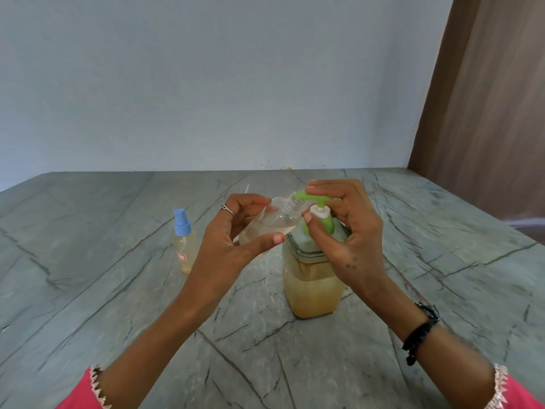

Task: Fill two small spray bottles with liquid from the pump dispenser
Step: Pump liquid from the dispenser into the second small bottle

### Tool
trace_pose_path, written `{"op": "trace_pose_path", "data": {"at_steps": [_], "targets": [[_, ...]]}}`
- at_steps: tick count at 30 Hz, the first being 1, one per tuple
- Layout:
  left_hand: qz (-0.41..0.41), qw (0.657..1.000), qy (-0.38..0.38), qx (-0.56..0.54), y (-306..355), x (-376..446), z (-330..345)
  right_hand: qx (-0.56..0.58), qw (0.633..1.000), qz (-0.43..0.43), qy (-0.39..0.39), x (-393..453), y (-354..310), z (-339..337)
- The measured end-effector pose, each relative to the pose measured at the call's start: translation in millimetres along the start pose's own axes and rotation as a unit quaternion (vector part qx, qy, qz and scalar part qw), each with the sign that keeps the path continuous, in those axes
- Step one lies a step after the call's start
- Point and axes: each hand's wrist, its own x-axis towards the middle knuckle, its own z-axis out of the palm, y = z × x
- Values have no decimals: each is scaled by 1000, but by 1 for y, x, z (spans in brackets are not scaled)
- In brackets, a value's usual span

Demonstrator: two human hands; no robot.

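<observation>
My left hand (236,234) grips a small clear spray bottle (271,221) without its cap, tilted so its threaded neck meets the spout of the green pump head (312,197). Pale liquid lies in the bottle's lower part. My right hand (342,228) is curled around the pump head, fingers on top and thumb below near the white collar. The pump dispenser (312,284) is a clear square jar, about half full of yellowish liquid, standing at the table's middle. A second small bottle (185,246) with a blue spray cap stands upright to the left, holding yellowish liquid.
The grey marbled table (118,290) stretches out on all sides. A thin white object (247,188) shows just behind my left hand. A pale wall runs along the back and a brown curtain (486,98) hangs at the right.
</observation>
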Motion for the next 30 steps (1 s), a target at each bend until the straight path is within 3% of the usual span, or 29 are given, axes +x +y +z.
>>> {"op": "trace_pose_path", "data": {"at_steps": [17, 30], "targets": [[0, 1000, 4, 7, -1, 0, -3, -33, 999, -10, -23, 0, 0, -1], [-1, 1000, 2, 4, -2, 0, -1, -36, 999, 3, 2, 5, -3, -1]]}}
